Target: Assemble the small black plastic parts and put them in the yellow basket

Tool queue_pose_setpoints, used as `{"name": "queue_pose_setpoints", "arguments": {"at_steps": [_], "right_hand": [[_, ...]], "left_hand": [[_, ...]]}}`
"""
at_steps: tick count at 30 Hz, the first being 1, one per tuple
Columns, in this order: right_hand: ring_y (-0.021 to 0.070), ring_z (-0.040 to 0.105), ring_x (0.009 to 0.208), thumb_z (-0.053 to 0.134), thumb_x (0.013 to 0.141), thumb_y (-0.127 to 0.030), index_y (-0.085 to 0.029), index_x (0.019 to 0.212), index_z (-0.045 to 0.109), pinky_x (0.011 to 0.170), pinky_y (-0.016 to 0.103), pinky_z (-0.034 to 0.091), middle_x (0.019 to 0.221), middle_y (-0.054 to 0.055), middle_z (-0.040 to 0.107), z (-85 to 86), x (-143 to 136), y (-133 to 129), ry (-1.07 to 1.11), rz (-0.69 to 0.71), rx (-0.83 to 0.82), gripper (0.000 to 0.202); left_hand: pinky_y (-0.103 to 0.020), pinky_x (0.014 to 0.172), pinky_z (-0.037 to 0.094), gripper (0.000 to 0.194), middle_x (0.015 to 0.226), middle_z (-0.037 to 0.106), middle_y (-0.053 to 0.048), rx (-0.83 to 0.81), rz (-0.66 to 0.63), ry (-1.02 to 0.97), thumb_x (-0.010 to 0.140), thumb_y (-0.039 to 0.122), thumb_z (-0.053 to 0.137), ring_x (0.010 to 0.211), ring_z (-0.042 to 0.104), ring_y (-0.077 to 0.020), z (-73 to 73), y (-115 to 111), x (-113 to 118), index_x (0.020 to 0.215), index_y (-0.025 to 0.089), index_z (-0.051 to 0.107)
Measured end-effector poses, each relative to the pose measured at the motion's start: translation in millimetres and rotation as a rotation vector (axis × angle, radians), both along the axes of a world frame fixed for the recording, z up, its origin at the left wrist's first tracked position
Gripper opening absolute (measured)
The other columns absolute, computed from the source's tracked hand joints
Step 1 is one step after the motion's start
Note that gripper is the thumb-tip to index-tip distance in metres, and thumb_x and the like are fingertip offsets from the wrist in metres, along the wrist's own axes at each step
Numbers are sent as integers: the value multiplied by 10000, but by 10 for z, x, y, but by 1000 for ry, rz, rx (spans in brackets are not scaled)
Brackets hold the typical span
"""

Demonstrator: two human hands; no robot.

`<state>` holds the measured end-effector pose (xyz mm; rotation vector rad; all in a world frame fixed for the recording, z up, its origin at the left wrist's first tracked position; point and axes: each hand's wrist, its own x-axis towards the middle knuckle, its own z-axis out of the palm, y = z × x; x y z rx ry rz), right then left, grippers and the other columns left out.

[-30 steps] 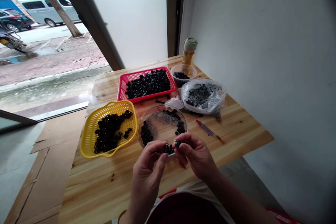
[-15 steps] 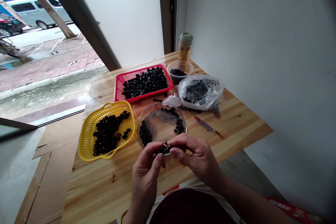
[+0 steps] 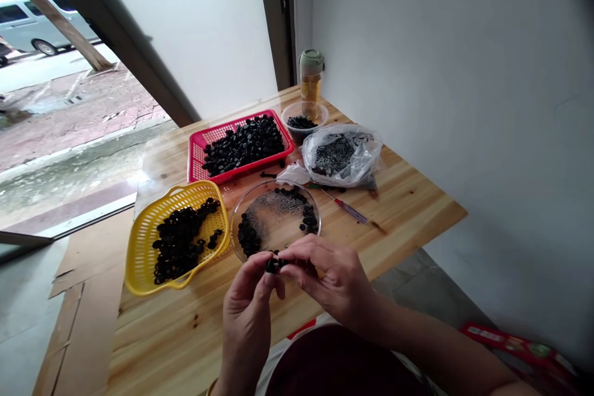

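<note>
I see both hands meeting just in front of the clear bowl [image 3: 275,218]. My left hand [image 3: 248,309] and right hand [image 3: 331,277] pinch one small black part [image 3: 272,265] between their fingertips, above the tabletop [image 3: 185,328]. A yellow basket [image 3: 139,253] of black parts sits to the left.
</note>
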<state>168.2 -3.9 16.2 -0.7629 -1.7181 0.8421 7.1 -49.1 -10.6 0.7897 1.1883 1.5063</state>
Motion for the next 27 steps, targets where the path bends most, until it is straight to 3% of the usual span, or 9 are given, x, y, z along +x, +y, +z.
{"name": "queue_pose_setpoints", "arguments": {"at_steps": [17,27], "right_hand": [[173,739,832,642,1012,-223,-200,1115,732,765,247,607,951,81,763,11,-41,-47,-93,1,57,139],[138,714,800,700,977,-209,-204,1108,770,701,205,598,967,61,720,-77,-77,-39,11,-7,14,149]], "left_hand": [[-220,613,543,157,1035,678,-42,74,-12,136,877,306,804,669,585,-99,-58,-53,-39,1023,249,810],[-193,661,561,179,1062,682,-28,156,-44,234,937,238,743,689,618,-81,-126,-69,-97,1098,298,792]]}}
